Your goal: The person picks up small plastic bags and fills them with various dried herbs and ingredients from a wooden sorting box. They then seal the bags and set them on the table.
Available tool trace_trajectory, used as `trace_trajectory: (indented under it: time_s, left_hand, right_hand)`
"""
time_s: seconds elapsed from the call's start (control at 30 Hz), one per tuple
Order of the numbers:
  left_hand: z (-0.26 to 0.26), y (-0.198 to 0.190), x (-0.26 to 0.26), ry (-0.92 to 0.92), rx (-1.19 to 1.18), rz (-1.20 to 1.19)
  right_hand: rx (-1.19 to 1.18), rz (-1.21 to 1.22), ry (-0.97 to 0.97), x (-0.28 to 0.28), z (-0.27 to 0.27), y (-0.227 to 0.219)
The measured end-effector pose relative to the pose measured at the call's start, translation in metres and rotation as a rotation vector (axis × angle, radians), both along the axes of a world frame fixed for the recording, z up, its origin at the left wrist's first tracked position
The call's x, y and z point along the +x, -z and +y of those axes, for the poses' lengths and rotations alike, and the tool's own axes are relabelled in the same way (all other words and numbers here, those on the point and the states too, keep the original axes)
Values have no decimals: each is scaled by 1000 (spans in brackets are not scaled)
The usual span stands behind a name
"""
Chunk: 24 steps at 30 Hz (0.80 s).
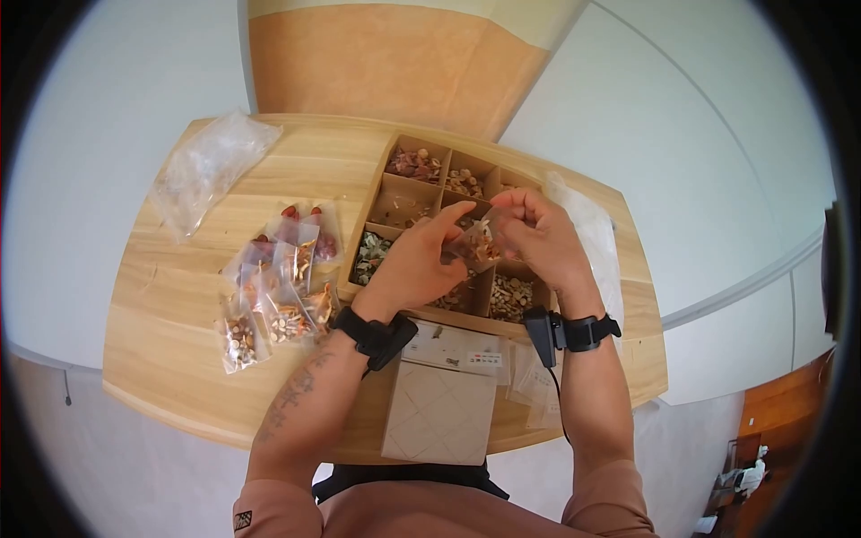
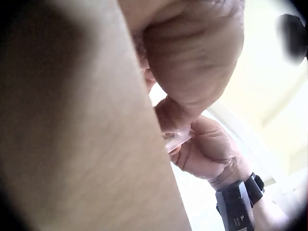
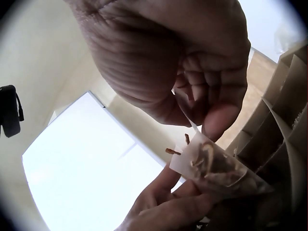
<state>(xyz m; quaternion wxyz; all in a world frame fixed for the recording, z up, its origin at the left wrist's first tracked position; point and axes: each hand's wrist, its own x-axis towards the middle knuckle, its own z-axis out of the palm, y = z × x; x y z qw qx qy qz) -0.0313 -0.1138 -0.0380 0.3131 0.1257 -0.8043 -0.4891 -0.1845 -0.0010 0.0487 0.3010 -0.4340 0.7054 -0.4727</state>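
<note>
Over the divided box, both hands hold a small clear plastic bag. Dried, brownish herb pieces show inside the bag in the right wrist view, and two thin sticks poke out at its mouth. My left hand grips the bag from the side and below, thumb and index finger spread around it. The rim of the bag is pinched between thumb and fingers of my right hand. In the left wrist view a tan surface hides much of the scene, and only a sliver of the bag shows.
Box compartments hold dried slices and leaves, including dark red flakes and pale chips. Filled sachets lie left of the box. A crumpled plastic bag lies at the far left; a flat, light-coloured box sits at the front edge.
</note>
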Motion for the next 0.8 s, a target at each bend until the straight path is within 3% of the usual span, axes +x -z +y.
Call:
trace_trajectory:
  time_s: [0.17,0.3,0.4,0.57,0.8]
  left_hand:
    - [1,1,-5,-39,135,76]
    - [1,-8,2,-71,82,-1]
    - [3,-7,2,-93,140,42]
    - [9,-3,2,-123,226,79]
    - [9,-20,26,112,310,-78]
  right_hand:
    - [-41,6,-61,0,4,-6]
    - [-62,-1,-66,-1,7,-9]
    - [110,211,68,13,9,-19]
    - [112,263,54,9,14,-15]
    - [122,458,-15,25,23,-42]
